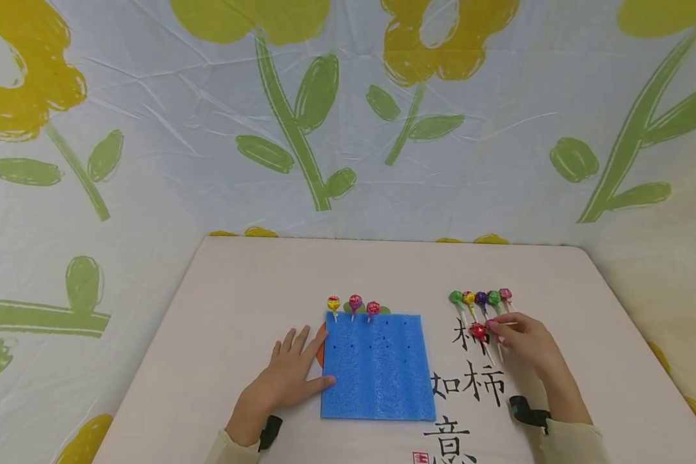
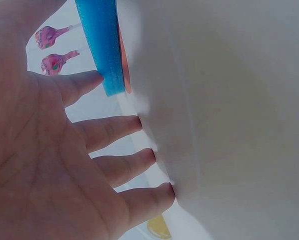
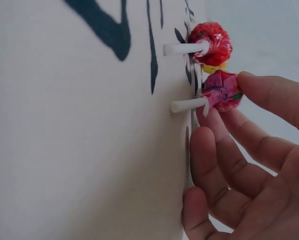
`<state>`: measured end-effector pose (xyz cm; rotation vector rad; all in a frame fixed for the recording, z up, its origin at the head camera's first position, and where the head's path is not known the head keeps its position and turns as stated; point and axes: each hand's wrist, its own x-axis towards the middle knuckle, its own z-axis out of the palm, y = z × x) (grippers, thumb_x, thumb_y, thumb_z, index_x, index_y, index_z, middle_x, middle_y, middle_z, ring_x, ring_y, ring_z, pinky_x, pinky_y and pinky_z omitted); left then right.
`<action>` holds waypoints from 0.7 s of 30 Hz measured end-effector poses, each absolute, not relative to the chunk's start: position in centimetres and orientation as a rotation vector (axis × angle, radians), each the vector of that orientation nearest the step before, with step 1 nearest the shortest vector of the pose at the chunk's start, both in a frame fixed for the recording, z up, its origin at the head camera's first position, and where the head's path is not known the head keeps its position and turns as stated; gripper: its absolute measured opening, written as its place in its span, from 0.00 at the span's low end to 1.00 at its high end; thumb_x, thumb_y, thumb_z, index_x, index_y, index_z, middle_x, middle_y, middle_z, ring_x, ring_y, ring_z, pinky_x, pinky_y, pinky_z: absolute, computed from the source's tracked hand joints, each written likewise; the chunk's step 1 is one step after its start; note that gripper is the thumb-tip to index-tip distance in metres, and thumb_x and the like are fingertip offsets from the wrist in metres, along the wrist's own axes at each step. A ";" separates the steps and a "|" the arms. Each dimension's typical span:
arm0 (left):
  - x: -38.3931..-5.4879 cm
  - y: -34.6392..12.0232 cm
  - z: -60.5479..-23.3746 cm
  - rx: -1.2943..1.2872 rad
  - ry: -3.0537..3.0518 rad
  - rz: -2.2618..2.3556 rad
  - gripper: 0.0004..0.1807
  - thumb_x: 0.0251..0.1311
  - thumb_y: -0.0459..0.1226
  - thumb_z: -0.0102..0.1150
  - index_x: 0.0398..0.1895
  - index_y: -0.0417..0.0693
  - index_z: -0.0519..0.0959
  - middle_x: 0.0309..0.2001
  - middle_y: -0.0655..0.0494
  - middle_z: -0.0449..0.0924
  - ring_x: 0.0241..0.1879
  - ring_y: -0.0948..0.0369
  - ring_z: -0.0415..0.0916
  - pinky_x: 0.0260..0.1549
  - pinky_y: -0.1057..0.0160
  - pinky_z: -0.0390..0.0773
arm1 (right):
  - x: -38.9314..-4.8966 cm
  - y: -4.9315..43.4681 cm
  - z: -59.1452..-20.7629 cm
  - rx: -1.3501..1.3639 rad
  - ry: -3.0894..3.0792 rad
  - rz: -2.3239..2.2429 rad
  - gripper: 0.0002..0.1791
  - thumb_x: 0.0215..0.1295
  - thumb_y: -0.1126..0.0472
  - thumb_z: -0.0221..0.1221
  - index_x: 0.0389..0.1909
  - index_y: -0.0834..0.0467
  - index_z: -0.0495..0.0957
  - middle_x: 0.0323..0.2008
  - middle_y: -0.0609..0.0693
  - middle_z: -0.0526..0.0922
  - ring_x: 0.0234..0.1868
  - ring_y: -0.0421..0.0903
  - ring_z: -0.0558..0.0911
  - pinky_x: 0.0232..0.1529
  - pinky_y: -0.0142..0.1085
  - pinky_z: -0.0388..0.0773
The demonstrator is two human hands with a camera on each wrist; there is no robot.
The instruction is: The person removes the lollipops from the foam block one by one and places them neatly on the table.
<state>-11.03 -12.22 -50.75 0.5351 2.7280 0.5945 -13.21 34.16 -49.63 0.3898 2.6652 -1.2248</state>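
My left hand [image 1: 287,374] lies spread at the left edge of a blue foam board [image 1: 377,380], thumb and index finger touching it. Small holes dot the board, and three lollipops stand along its far edge: a yellow one [image 1: 333,303], a purple one [image 1: 355,301] and a pink-red one [image 1: 373,309]. At the right, my right hand [image 1: 528,341] pinches the wrapped head of a pink lollipop [image 3: 223,91] between thumb and fingers. Its white stick points toward me. Beside it lies a red lollipop [image 1: 477,331].
Beyond my right hand lies a row of several lollipops, among them a green one [image 1: 455,297] and a dark purple one [image 1: 481,298]. Black brush characters [image 1: 484,381] mark the pale table [image 1: 243,283]. A flowered cloth [image 1: 197,129] hangs behind.
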 end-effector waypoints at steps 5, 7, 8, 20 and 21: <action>-11.0 -12.2 -50.8 0.534 2.730 0.597 0.49 0.60 0.63 0.61 0.79 0.54 0.55 0.77 0.37 0.50 0.74 0.34 0.43 0.65 0.27 0.45 | -13.2 34.0 -49.6 0.387 2.678 -1.187 0.29 0.73 0.45 0.57 0.57 0.68 0.74 0.50 0.67 0.78 0.44 0.57 0.78 0.41 0.43 0.75; -11.0 -12.2 -50.8 0.536 2.729 0.600 0.49 0.60 0.63 0.61 0.79 0.54 0.55 0.77 0.37 0.50 0.74 0.34 0.43 0.65 0.27 0.45 | -13.2 33.9 -49.5 0.392 2.679 -1.177 0.29 0.73 0.44 0.57 0.56 0.67 0.74 0.49 0.67 0.79 0.44 0.57 0.78 0.40 0.42 0.75; -11.0 -12.2 -50.8 0.538 2.729 0.599 0.49 0.60 0.63 0.61 0.79 0.54 0.55 0.77 0.37 0.50 0.74 0.34 0.43 0.65 0.27 0.45 | -13.2 33.9 -49.5 0.400 2.677 -1.173 0.30 0.72 0.43 0.57 0.56 0.67 0.74 0.49 0.67 0.79 0.44 0.57 0.78 0.39 0.41 0.74; -11.0 -12.2 -50.7 0.539 2.732 0.599 0.49 0.60 0.62 0.61 0.79 0.53 0.56 0.77 0.37 0.50 0.74 0.33 0.43 0.65 0.27 0.46 | -12.9 33.8 -48.9 0.424 2.705 -1.128 0.30 0.73 0.44 0.56 0.59 0.66 0.73 0.52 0.70 0.77 0.45 0.59 0.78 0.40 0.45 0.75; -11.0 -12.2 -50.8 0.540 2.732 0.599 0.49 0.60 0.62 0.61 0.79 0.53 0.55 0.77 0.37 0.50 0.74 0.33 0.43 0.65 0.27 0.46 | -12.8 33.7 -48.8 0.424 2.720 -1.121 0.29 0.74 0.44 0.55 0.59 0.66 0.73 0.52 0.70 0.76 0.46 0.60 0.78 0.39 0.46 0.76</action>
